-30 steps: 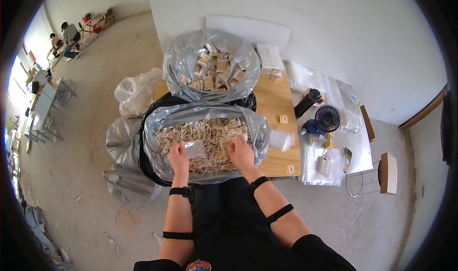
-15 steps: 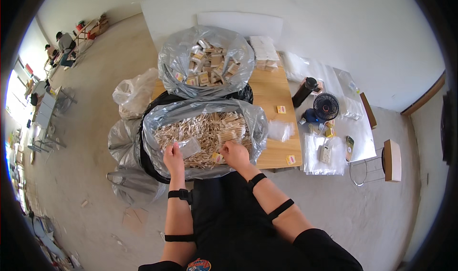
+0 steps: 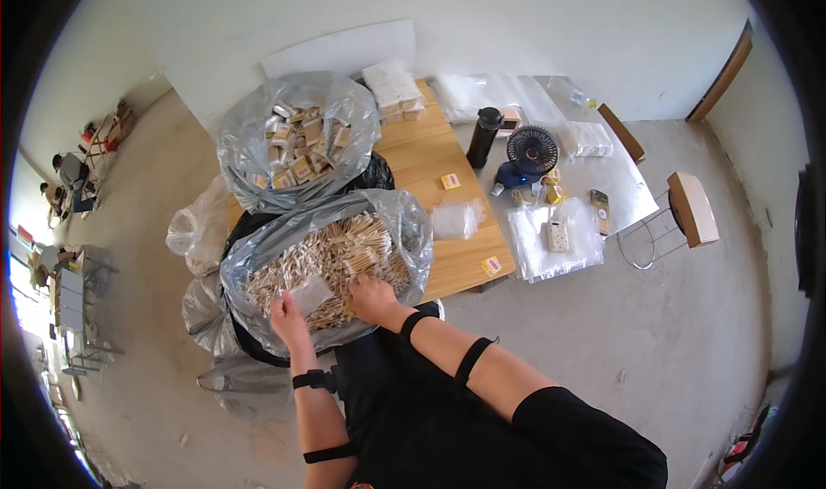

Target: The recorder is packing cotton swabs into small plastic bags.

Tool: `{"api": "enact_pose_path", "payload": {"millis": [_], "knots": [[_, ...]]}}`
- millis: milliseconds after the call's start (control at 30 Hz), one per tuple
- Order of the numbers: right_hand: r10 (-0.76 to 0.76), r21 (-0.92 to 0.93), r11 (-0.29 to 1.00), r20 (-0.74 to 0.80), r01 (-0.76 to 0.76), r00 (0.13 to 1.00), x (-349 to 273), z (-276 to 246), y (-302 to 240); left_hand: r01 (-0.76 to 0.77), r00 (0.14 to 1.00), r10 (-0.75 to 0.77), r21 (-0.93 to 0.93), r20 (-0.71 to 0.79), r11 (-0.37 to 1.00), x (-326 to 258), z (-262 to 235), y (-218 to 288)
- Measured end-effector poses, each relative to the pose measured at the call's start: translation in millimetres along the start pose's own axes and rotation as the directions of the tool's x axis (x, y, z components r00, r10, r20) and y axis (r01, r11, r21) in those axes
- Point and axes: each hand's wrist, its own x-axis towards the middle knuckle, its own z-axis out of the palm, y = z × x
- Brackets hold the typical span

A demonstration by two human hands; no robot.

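Observation:
A big clear plastic bag (image 3: pixel 258 265) full of small pale wooden sticks (image 3: pixel 331 250) sits in front of me. My left hand (image 3: pixel 286 317) holds a small clear plastic pouch (image 3: pixel 310 293) over the sticks at the bag's near edge. My right hand (image 3: pixel 372 298) rests on the sticks, fingers curled into the pile; whether it grips any is hidden. A second clear bag (image 3: pixel 297 136) behind it holds several small packed boxes.
A wooden table (image 3: pixel 430 157) carries small clear pouches (image 3: pixel 454 219), little yellow boxes (image 3: pixel 450 181), a black bottle (image 3: pixel 483 136) and a small fan (image 3: pixel 529 153). A stool (image 3: pixel 693 209) stands right. Other plastic bags (image 3: pixel 194 231) lie left. People sit far left (image 3: pixel 64 175).
My head has shifted, so the scene sits differently in view. Both hands stay in the stick bag; the right hand has dug into the pile closer to the left.

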Motion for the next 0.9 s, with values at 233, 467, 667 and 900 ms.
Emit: {"api": "enact_pose_path", "payload": {"millis": [233, 467, 667, 900], "knots": [[-0.039, 0.22, 0.971, -0.245, 0.095, 0.969, -3, 22, 22, 0.11, 0.992, -0.1, -0.138, 0.074, 0.984, -8, 15, 31], [0.147, 0.695, 0.712, -0.003, -0.104, 0.989, -11, -55, 43, 0.183, 0.983, -0.174, -0.202, 0.06, 0.962, -1, -2, 19], [0.438, 0.767, 0.582, -0.017, -0.269, 0.899, -76, -135, 156, 0.271, 0.96, -0.233, -0.294, 0.157, 0.917, 2, 16, 39], [0.587, 0.511, 0.719, -0.082, -0.472, 0.805, -134, -125, 254, 0.247, 0.95, -0.169, -0.303, 0.263, 0.92, -5, 39, 56]]}}
